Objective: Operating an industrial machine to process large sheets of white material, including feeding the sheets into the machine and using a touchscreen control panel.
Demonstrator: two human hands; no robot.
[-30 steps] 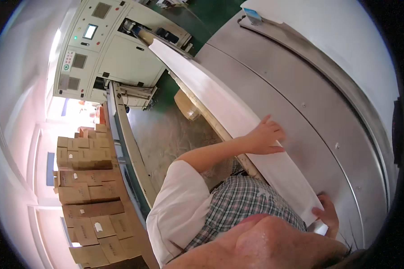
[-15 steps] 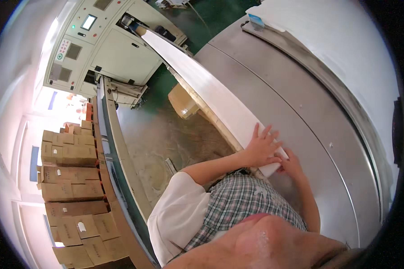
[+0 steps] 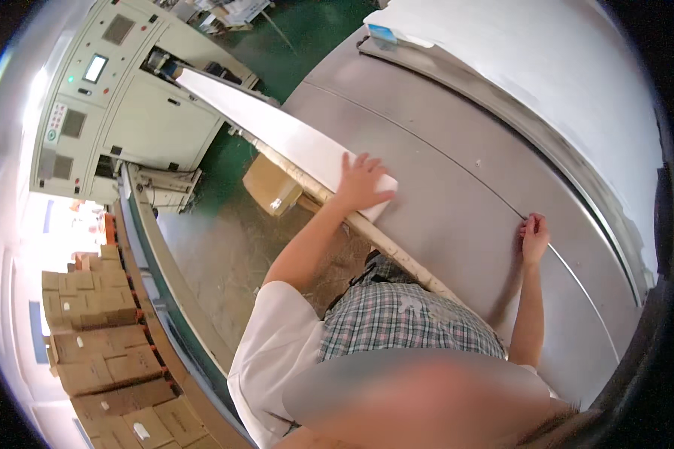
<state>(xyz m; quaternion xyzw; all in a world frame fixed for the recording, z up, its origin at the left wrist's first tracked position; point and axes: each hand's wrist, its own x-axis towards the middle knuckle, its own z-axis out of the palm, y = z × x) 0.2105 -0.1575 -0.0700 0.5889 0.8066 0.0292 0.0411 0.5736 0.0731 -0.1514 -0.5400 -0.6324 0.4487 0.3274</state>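
Observation:
My left hand (image 3: 362,183) lies with fingers spread over the near end of a long white block (image 3: 277,127), which looks like soft paper or tissue. The block runs along the left edge of a grey metal table (image 3: 434,150) and reaches back to a machine. Apart from the block, my right hand (image 3: 534,238) is over the table on the right, near a seam in the metal. Its fingers are pressed together in a pinch; anything between them is too small or hidden to tell.
A pale machine cabinet (image 3: 165,127) with a lit screen stands at the far left. Below the table edge sits a cardboard box (image 3: 273,183). Stacked cartons (image 3: 101,359) line the left side, beside a long rail (image 3: 180,292). White sheeting (image 3: 532,67) covers something at the far right.
My right hand has left the block's near end and moved right over the table, its fingers now pinched. My left hand stays on the block. The view has shifted.

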